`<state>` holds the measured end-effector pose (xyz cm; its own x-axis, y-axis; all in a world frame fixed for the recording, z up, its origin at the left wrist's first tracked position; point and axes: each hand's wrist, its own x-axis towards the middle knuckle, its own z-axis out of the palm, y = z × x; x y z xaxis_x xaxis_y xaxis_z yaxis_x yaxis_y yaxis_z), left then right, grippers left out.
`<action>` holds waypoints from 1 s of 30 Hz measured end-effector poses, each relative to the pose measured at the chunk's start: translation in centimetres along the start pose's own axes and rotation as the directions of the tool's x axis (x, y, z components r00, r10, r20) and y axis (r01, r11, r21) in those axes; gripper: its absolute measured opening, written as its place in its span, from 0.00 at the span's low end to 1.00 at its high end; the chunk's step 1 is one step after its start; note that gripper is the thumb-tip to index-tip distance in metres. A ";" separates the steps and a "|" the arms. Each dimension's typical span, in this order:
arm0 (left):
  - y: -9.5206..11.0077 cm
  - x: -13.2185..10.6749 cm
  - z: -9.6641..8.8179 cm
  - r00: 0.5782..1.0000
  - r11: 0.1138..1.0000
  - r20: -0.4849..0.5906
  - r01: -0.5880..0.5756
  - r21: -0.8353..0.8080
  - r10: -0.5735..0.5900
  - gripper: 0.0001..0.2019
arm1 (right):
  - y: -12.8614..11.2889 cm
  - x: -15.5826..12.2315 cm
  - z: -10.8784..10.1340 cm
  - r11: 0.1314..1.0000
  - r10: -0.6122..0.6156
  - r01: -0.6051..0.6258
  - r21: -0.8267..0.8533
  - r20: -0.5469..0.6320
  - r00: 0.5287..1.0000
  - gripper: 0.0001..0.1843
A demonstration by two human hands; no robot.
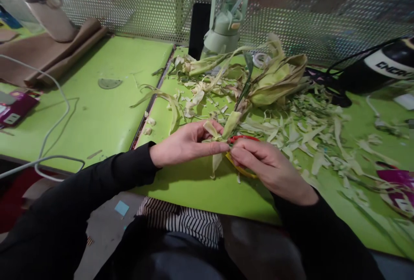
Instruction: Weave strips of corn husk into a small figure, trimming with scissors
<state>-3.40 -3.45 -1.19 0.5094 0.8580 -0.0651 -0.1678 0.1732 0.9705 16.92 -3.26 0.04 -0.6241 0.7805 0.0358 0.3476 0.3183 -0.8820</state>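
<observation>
My left hand (190, 142) pinches a pale green strip of corn husk (231, 125), folded or knotted, with ends sticking up and one hanging down. Close against its fingertips is my right hand (271, 165), thumb and forefinger pressed together; what lies between them is hidden. A red handle-like piece (246, 137) and a yellow curved one (241, 168) show around the right fingers, partly covered; they look like scissor handles, but I cannot tell whether the hand touches them. Beyond the hands lies a larger bundle of corn husks (278, 79), among torn husk shreds (268, 131).
A pale green bottle (223, 34) and a dark upright phone-like slab (198, 29) stand by the perforated divider (145, 8). To the right are a black bottle (375, 68) and a purple item (394, 187). At left, a white cable (53, 129) crosses the green table (106, 120).
</observation>
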 end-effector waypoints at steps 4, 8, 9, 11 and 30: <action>-0.1 -0.1 -0.2 0.999 0.994 -0.047 0.032 0.105 -0.027 0.15 | 0.1 -0.5 -0.3 0.995 -0.053 0.053 -0.086 0.003 0.999 0.20; 0.6 -0.4 -0.3 0.998 0.987 -0.060 0.014 0.160 -0.004 0.15 | 0.3 -0.9 -0.5 0.986 -0.099 0.097 -0.132 -0.009 0.995 0.20; 0.7 -0.4 -0.3 0.998 0.987 -0.057 0.014 0.162 -0.005 0.15 | 0.4 -0.9 -0.5 0.988 -0.092 0.091 -0.128 -0.008 0.996 0.20; 0.6 -0.3 -0.6 0.999 0.987 -0.029 0.042 0.157 -0.038 0.15 | 0.6 -0.8 -0.4 0.991 -0.057 0.055 -0.123 -0.015 0.998 0.21; -0.9 0.3 0.5 0.989 0.967 0.126 0.044 0.251 -0.078 0.13 | 2.2 0.7 2.1 0.853 0.198 -0.035 0.521 -0.262 0.945 0.12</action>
<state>-2.69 -3.54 -2.00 0.6232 0.7741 -0.1109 0.0721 0.0843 0.9938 15.75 -3.18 -2.88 -0.3377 0.9411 -0.0182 -0.0462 -0.0359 -0.9983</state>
